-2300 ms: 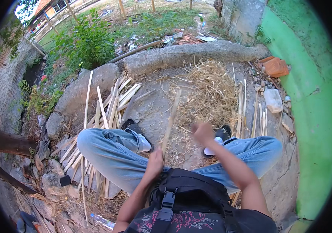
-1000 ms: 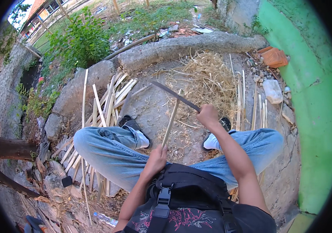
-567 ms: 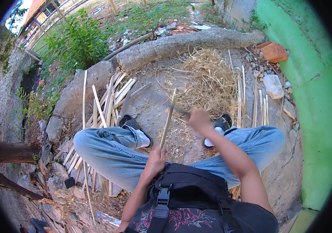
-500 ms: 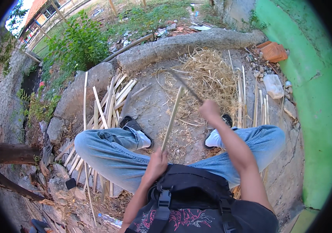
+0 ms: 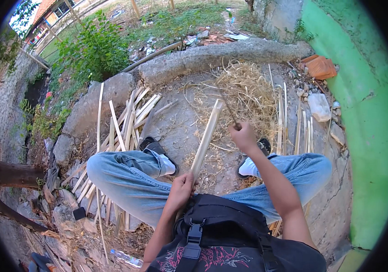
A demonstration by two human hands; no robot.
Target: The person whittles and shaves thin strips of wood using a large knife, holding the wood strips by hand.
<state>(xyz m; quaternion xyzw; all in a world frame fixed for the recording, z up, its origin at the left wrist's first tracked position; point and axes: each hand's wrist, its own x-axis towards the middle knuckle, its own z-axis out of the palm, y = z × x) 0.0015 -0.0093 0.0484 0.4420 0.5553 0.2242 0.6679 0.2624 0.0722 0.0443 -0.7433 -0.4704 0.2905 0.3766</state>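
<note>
Sitting low in the centre of the frame, the person grips the near end of a long pale split bamboo strip (image 5: 206,138) with the left hand (image 5: 182,188), fingers closed around it. This strip rises up and to the right from that hand. Near its upper part, the right hand (image 5: 243,137) is closed on a thin dark blade (image 5: 227,106). Behind lies a heap of dry yellowish shavings (image 5: 244,90); more pale bamboo slats (image 5: 126,120) lie at the left.
</note>
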